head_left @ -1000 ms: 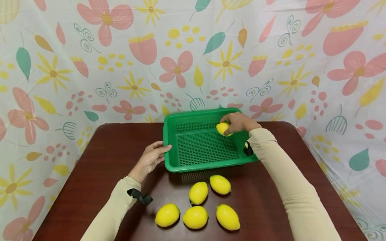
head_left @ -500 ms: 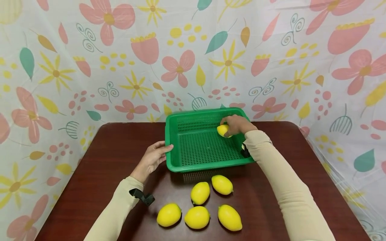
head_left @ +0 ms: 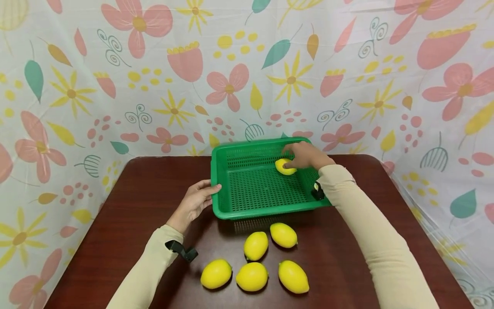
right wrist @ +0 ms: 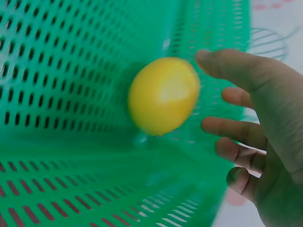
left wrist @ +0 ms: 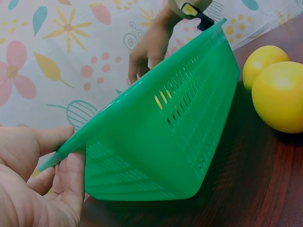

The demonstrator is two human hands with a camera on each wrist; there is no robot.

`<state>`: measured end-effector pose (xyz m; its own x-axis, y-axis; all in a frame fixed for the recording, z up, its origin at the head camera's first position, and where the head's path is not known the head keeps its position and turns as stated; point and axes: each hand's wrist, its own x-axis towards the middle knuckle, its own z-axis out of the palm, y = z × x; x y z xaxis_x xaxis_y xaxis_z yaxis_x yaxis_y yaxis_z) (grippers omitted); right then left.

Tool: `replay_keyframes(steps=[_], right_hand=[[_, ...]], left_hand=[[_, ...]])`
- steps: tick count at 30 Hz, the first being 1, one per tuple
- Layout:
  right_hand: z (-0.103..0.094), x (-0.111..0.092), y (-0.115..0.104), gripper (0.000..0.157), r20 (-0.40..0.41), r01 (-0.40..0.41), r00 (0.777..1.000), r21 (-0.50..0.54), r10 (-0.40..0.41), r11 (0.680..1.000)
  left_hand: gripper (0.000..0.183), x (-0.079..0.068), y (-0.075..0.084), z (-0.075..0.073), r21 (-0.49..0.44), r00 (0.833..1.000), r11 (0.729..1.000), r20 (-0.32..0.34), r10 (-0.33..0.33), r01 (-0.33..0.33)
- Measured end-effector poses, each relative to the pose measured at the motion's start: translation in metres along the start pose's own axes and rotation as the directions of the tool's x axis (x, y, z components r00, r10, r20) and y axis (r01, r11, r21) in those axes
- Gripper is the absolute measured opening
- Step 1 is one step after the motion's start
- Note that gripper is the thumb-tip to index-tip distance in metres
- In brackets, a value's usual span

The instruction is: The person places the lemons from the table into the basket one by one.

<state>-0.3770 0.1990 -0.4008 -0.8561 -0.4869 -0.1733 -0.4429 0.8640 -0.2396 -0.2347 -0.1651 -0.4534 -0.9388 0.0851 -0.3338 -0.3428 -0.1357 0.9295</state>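
A green plastic basket (head_left: 266,212) with slotted sides and floor stands on the table. My left hand (head_left: 194,201) grips its left rim, thumb on top and fingers below, as the left wrist view confirms at the basket's corner (left wrist: 142,156). Inside, toward the back right, lies a yellow lemon (right wrist: 163,97). Just over it is my right hand (head_left: 305,155); in the right wrist view its fingers (right wrist: 236,132) are spread, with a gap between them and the lemon.
Several more lemons (head_left: 252,277) lie on the dark wooden table (head_left: 154,189) in front of the basket. A floral curtain (head_left: 227,90) hangs right behind the table's back edge. Each wrist wears a black camera mount (head_left: 181,250).
The right hand has let go of the lemon, which now rests in the basket, and has shifted slightly up and right. The left hand keeps its hold on the rim.
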Motion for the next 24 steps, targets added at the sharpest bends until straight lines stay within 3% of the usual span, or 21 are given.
replay_keyframes(steps=[6, 11, 16, 24], right_hand=[[-0.017, -0.041, -0.013, 0.050, -0.140, 0.065, 0.989, 0.089, -0.052, 0.994], [-0.014, -0.085, -0.027, 0.043, -0.278, 0.092, 0.959, 0.115, -0.056, 0.989], [0.004, -0.130, -0.040, 0.037, -0.361, 0.111, 0.932, 0.200, -0.032, 0.974], [0.049, -0.192, -0.070, 0.034, -0.385, 0.105, 0.923, 0.326, 0.030, 0.940]], left_hand=[[0.049, -0.001, 0.000, 0.000, 0.012, 1.000, 1.000, 0.009, 0.004, -0.004], [0.048, -0.001, 0.000, -0.002, 0.030, 1.000, 1.000, 0.011, 0.004, -0.004], [0.049, -0.002, 0.001, -0.002, 0.027, 1.000, 1.000, 0.014, 0.003, -0.004], [0.051, -0.002, 0.000, -0.001, 0.014, 1.000, 1.000, 0.026, 0.006, -0.007]])
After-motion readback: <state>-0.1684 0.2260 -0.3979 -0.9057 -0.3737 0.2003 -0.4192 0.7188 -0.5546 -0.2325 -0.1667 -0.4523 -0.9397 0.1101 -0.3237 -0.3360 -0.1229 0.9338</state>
